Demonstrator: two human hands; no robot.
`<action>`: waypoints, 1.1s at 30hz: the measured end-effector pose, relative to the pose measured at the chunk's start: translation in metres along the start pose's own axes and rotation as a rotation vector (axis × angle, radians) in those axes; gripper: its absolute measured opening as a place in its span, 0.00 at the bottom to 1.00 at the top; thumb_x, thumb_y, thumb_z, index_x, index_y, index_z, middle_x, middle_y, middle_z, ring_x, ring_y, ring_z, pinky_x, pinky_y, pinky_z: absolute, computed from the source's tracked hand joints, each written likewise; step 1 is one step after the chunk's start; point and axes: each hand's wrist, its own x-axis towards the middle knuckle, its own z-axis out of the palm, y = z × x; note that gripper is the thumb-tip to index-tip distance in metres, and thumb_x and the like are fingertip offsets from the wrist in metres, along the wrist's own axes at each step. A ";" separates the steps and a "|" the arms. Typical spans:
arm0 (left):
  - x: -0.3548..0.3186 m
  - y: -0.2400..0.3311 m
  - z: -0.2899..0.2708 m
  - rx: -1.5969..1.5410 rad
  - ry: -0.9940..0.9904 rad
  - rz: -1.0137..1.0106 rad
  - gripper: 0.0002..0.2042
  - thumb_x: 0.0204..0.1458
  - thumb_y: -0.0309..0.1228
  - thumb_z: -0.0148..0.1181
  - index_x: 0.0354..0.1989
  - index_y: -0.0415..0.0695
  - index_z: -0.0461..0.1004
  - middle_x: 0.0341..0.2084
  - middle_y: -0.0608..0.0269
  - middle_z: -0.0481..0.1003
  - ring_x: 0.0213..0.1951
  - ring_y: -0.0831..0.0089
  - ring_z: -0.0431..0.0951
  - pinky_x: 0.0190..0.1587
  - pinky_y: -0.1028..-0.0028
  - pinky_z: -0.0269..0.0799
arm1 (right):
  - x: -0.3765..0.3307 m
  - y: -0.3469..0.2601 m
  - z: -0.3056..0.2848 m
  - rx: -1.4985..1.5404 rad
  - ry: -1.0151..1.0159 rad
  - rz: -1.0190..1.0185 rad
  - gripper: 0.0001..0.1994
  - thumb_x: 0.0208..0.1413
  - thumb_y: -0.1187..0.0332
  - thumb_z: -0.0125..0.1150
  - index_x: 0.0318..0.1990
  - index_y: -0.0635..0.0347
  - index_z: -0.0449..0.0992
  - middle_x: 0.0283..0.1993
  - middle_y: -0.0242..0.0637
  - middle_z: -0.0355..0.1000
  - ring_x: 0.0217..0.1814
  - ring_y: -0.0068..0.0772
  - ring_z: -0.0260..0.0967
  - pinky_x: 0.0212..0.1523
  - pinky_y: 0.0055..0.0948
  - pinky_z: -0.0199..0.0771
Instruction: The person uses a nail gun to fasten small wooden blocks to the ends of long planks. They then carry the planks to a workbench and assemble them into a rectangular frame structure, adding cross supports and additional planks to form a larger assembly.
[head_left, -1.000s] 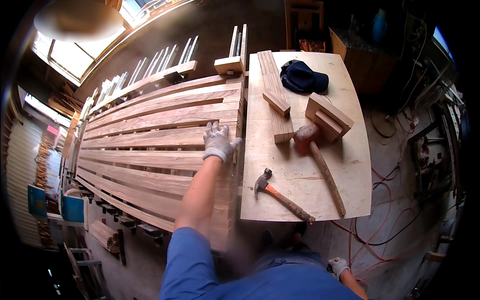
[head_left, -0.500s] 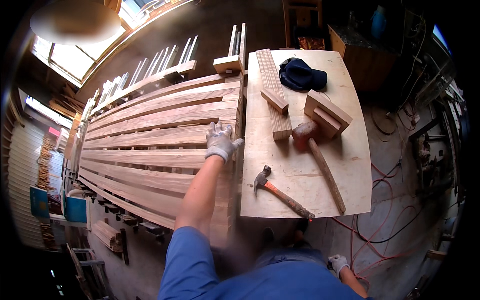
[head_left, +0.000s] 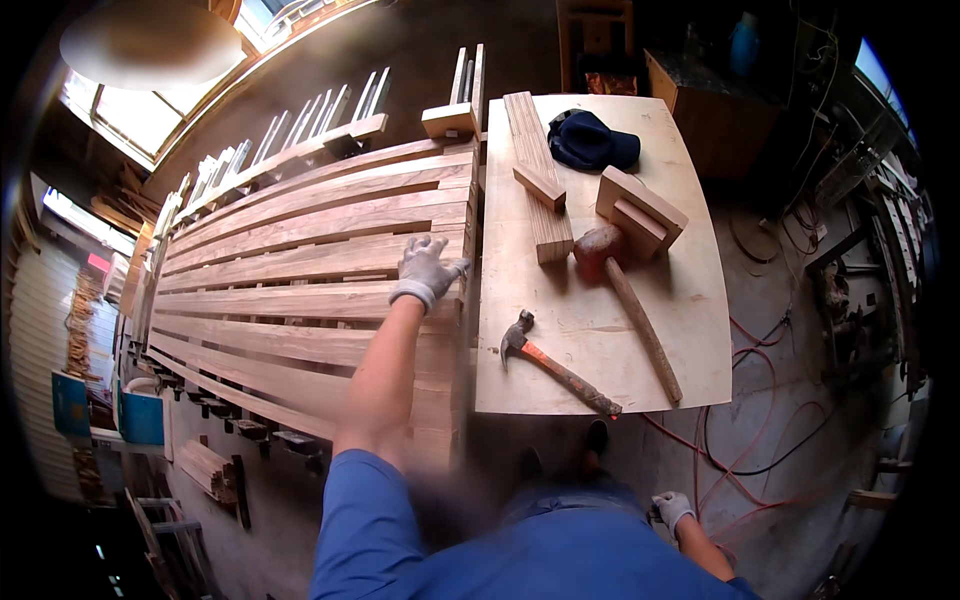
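My left hand, in a pale work glove, rests with its fingers spread on the slatted wooden panel. It lies near the panel's right end, close to the edge of a plywood-topped table. Down by my side, at the lower right, is my right hand, also gloved. Its fingers are curled, and a small dark shape shows at them that I cannot make out. On the table lie a claw hammer with an orange and dark handle and a mallet with a reddish, worn head.
Also on the table are a long wood beam, a small wood block, joined wood blocks and a dark blue cap. Clamps with upright bars line the panel's far side. Red hoses snake over the floor at right.
The whole view has shifted slightly, so table and panel sit a little higher and further left. My left hand remains on the panel's slats, fingers still spread. My right hand stays low at my side.
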 end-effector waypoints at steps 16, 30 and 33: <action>-0.318 -0.023 -0.016 -0.678 0.347 -0.019 0.17 0.55 0.36 0.69 0.50 0.40 0.80 0.45 0.49 0.82 0.48 0.54 0.82 0.51 0.60 0.77 | 0.020 -0.015 0.038 -0.049 -0.045 -0.069 0.07 0.63 0.68 0.62 0.43 0.63 0.79 0.33 0.39 0.79 0.30 0.32 0.79 0.31 0.32 0.78; -0.406 0.030 0.041 -0.829 0.102 0.388 0.17 0.55 0.38 0.67 0.50 0.44 0.80 0.47 0.53 0.80 0.52 0.54 0.78 0.58 0.60 0.72 | -0.066 -0.007 0.082 -0.373 0.031 -0.314 0.09 0.59 0.68 0.65 0.41 0.65 0.82 0.33 0.40 0.81 0.31 0.30 0.77 0.35 0.31 0.78; -0.413 0.030 0.047 -0.802 0.040 0.422 0.16 0.56 0.39 0.66 0.50 0.44 0.80 0.47 0.54 0.80 0.53 0.55 0.78 0.58 0.59 0.72 | -0.072 0.012 0.071 -0.487 0.077 -0.317 0.10 0.56 0.69 0.67 0.40 0.67 0.84 0.33 0.39 0.82 0.34 0.29 0.78 0.38 0.29 0.78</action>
